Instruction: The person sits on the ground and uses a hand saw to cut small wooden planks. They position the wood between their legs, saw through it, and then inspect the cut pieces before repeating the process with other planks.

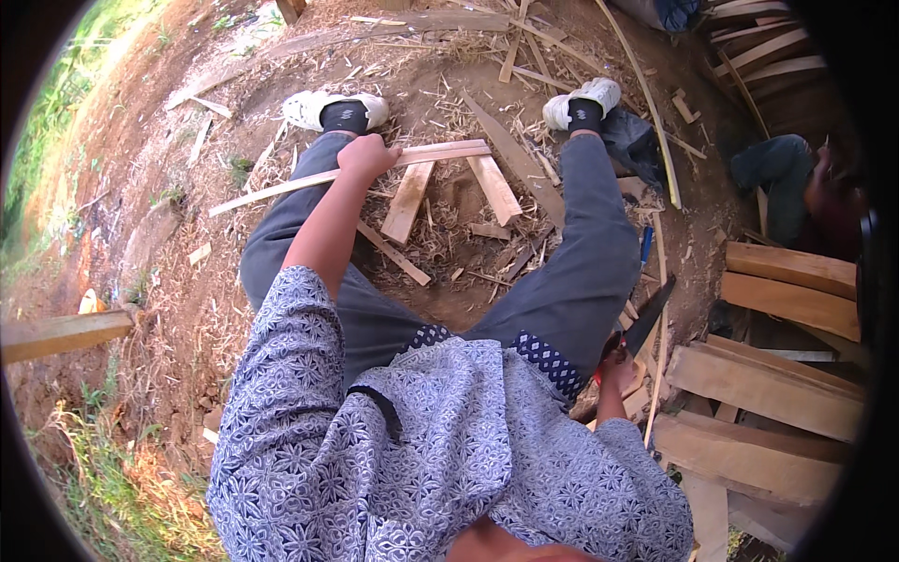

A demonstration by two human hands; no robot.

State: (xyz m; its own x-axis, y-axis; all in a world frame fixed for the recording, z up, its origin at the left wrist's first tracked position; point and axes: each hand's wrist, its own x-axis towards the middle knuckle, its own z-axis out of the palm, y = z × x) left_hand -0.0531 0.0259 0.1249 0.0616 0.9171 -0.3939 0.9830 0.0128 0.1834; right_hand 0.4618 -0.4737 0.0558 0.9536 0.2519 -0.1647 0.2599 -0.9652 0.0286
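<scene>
My left hand point(368, 157) is closed around a long, thin wood strip point(272, 194) above my left shin. One end of the strip points out to the left. Its other end lies over the tops of two short boards point(409, 203) that splay apart on the ground between my feet. Down beside my right thigh, my right hand point(616, 367) is closed on a long, dark-bladed tool point(649, 314), its blade pointing forward and to the right. The grip is partly hidden by the fingers, and the blade's exact kind is unclear.
Wood shavings and offcuts point(403, 255) litter the dirt around my feet. Stacked planks point(763, 389) stand close on the right. Beyond them is another person's bent leg point(777, 183). A beam point(66, 335) juts in from the left, near grass point(103, 478).
</scene>
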